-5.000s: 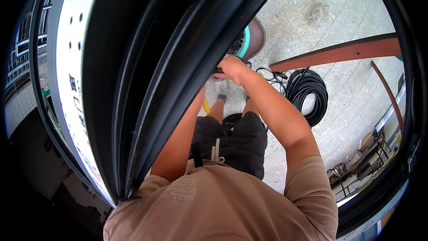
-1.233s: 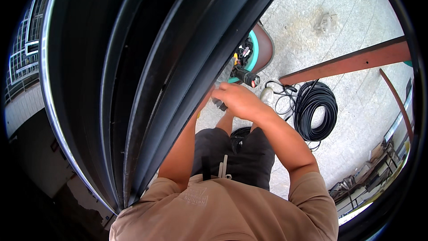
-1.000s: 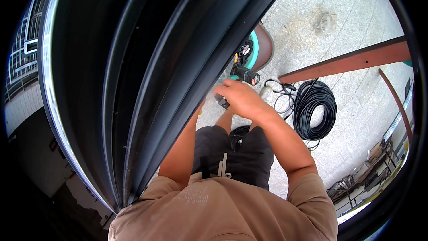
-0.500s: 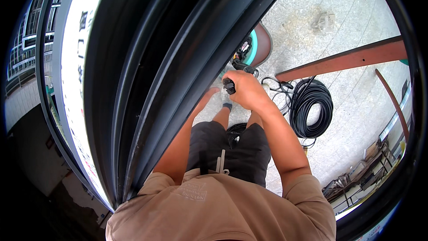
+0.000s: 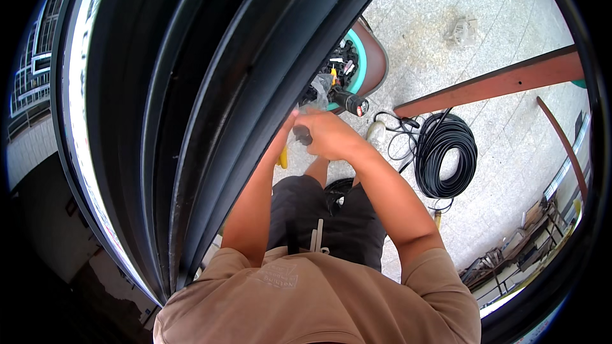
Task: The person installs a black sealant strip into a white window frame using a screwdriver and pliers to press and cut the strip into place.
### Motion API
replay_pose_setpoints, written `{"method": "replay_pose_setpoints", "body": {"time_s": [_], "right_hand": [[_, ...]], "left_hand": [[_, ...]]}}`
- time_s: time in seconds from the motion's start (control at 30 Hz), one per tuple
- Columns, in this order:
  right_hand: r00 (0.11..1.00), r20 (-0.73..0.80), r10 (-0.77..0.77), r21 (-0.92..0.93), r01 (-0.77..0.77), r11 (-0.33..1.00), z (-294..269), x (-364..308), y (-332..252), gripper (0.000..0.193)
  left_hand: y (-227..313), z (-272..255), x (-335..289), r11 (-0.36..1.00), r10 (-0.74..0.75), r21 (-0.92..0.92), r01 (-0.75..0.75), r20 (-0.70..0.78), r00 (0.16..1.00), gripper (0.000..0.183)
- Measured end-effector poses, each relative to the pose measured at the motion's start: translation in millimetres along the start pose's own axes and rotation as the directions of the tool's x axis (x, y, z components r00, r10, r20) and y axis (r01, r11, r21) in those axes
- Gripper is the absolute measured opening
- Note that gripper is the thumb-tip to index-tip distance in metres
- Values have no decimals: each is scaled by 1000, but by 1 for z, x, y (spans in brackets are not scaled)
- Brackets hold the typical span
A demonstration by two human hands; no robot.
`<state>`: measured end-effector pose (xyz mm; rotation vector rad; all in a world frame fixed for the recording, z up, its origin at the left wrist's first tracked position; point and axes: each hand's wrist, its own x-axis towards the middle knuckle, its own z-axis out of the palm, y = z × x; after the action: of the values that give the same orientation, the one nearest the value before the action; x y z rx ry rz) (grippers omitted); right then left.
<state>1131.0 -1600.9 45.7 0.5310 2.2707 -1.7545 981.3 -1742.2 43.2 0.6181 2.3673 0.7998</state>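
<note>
A large dark ribbed frame profile [image 5: 210, 108] runs diagonally across the left half of the view, close to me. Beside its edge, my right hand [image 5: 328, 135] is closed round a small dark piece [image 5: 302, 134], which is blurred; I cannot make out its kind. My left hand [image 5: 288, 129] is close by, mostly covered by the profile, so its fingers barely show. Just under it a yellow piece [image 5: 283, 157], perhaps a tool handle, sticks out. Past my right hand, a black power tool [image 5: 350, 102] lies at the rim of a teal tub [image 5: 363, 64] holding several small black parts.
A coil of black cable [image 5: 423, 165] lies on the pale tiled floor to the right. Above it, a reddish-brown beam [image 5: 491, 86] slants across. Scrap pieces [image 5: 516, 248] are heaped at the lower right. My shoe [image 5: 376, 132] stands near the cable's loose end.
My right hand has moved left and slightly down with the dark piece, closer to my left hand. The profile has shifted left in view, uncovering more of the tub and power tool. The yellow piece now shows.
</note>
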Motion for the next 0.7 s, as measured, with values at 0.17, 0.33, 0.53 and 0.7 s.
{"method": "replay_pose_setpoints", "body": {"time_s": [0.17, 0.33, 0.53, 0.7], "right_hand": [[988, -14, -151, 89, 151, 984, 10, 15, 11, 69], [977, 111, -179, 234, 150, 961, 12, 18, 12, 70], [982, 160, -97, 259, 53, 964, 14, 10, 6, 53], [991, 65, 118, 504, -135, 853, -8, -5, -10, 47]], "left_hand": [[-9, -9, 0, 972, 174, 164, -166, -41, 984, 53], [-33, -5, 6, 958, 201, 232, -170, -117, 973, 44], [-51, 10, 16, 969, 210, 192, -154, -319, 924, 32], [-42, 13, 21, 988, 153, 74, -137, -304, 940, 32]]}}
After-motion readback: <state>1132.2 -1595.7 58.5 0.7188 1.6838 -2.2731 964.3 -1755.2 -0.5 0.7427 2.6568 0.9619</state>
